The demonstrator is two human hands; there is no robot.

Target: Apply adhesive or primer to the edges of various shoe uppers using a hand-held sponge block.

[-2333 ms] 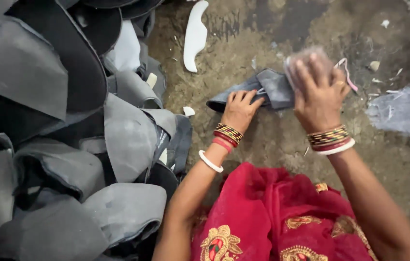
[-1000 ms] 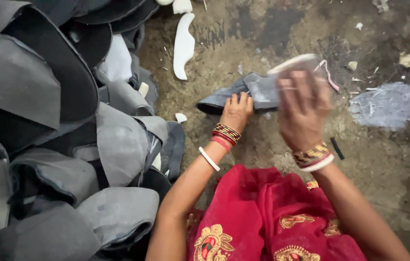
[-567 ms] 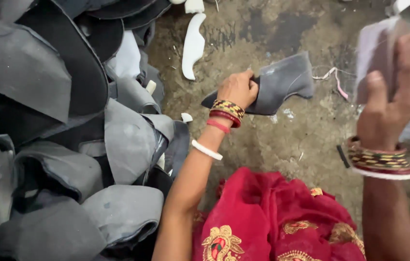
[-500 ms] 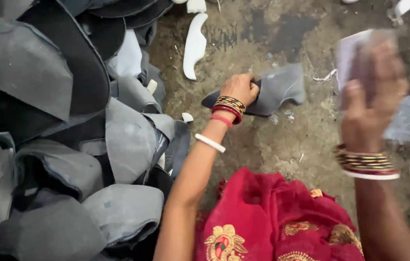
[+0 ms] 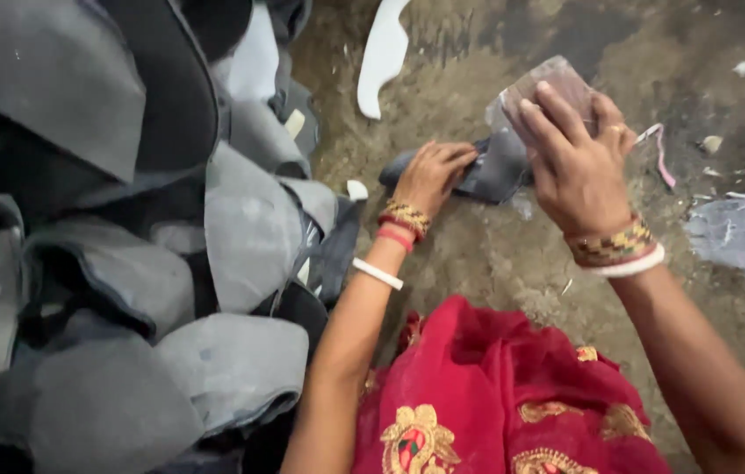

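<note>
Right, left hand [image 5: 432,175] is flat, fingers pressed down on the dark grey rubber piece [image 5: 488,167] lying on the dirt floor [image 5: 495,263]. Right hand [image 5: 576,162] hangs just above it, fingers curled around a pale block [image 5: 541,88]. Risk: block lands near the left fingertips, or the piece slips on grit. No containers in view; loose pile of grey pieces [image 5: 126,263] left of the left hand.
</note>
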